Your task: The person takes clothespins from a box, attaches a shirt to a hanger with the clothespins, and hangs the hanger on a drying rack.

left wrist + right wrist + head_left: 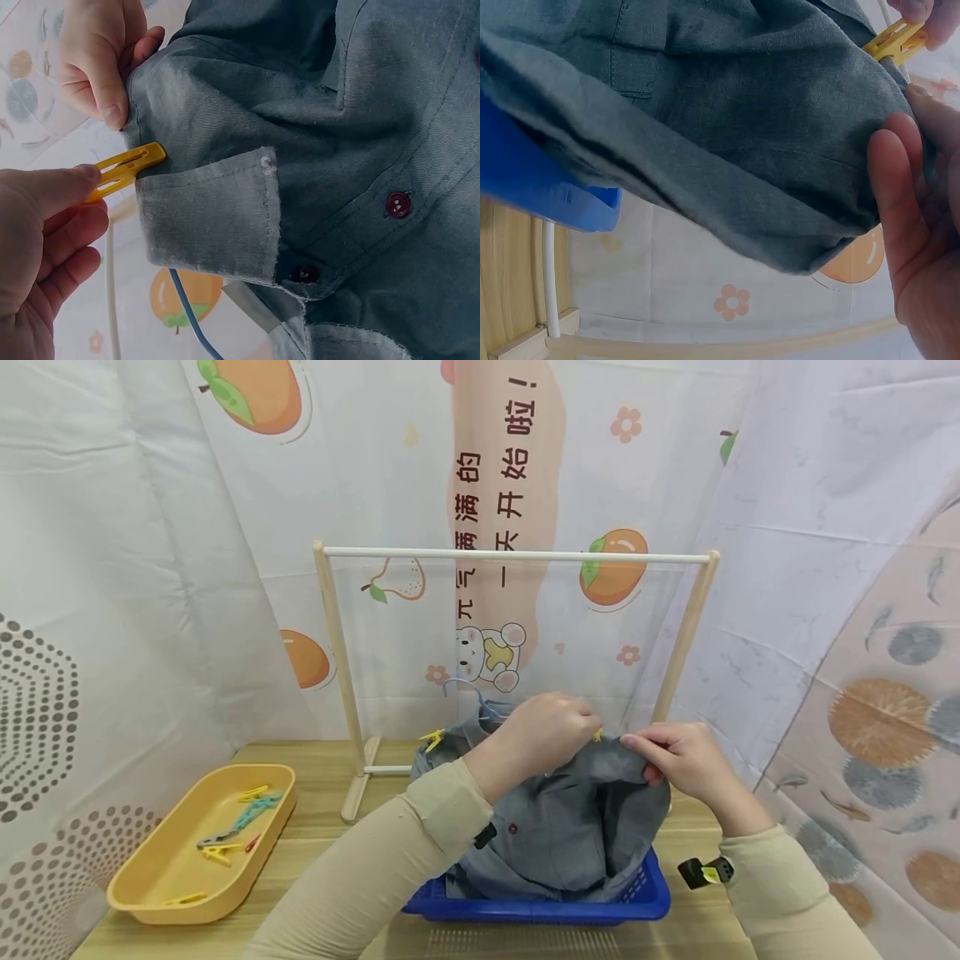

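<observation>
Two hands [553, 737] close, left [34, 240] pinching clip [154, 154], right [688, 762] pinching shirt [551, 835]

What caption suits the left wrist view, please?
Left fingers pinch a clip on the shirt; right fingers hold the shirt's edge.

Bright, diffuse light in the head view; cooler, duller tones at the wrists.
The white curtain [375, 468] is brightly and evenly lit, its printed circles stretched toward the right side. Soft shade darkens the folds of the shirt [555, 835] above the front edge of the bench [315, 814]. The left wrist view renders buttons [398, 204] crisply; the right wrist view looks darker and softer.
</observation>
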The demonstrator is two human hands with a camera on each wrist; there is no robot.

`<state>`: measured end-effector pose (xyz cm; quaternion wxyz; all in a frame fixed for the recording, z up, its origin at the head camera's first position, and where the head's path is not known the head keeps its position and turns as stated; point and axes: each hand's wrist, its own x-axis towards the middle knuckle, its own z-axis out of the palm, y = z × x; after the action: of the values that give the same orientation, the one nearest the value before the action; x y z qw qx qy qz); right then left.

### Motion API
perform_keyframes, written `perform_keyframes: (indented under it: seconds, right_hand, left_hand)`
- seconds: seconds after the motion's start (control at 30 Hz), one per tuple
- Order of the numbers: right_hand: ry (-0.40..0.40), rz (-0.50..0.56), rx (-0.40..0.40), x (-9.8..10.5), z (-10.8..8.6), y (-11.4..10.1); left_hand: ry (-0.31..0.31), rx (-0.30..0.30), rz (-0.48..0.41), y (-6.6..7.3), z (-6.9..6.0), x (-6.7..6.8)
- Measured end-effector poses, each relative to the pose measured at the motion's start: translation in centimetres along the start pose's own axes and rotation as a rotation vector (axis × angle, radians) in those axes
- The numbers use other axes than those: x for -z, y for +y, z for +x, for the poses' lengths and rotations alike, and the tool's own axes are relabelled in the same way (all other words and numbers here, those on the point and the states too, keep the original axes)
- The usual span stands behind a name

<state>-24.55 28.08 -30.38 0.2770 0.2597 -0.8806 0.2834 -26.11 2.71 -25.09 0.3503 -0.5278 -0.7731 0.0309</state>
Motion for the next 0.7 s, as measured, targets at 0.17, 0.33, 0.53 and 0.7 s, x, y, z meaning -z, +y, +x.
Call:
perform_keyframes:
  seconds: [0.17, 0.33, 0.53, 0.7]
  right_hand:
    - [0.001, 0.007, 0.011, 0.04, 0.0, -0.04]
    - [0.005, 0.002, 0.033, 0.11, -0.03, -0.02]
    - [-0.004, 0.014, 0.014, 0.2, -0.02, -0.03]
    - [-0.024, 0.027, -0.015, 0.27, 0.01, -0.08]
  left_hand:
    - [0.019, 0.002, -0.032, -0.09, 0.16, -0.28]
    - [0.0, 0.016, -0.08, -0.14, 0.43, -0.48]
    - [-0.049, 0.064, -0.1, -0.06, 0.58, -0.5]
    - [-0.047, 0.087, -0.102, -0.03, 0.48, -0.5]
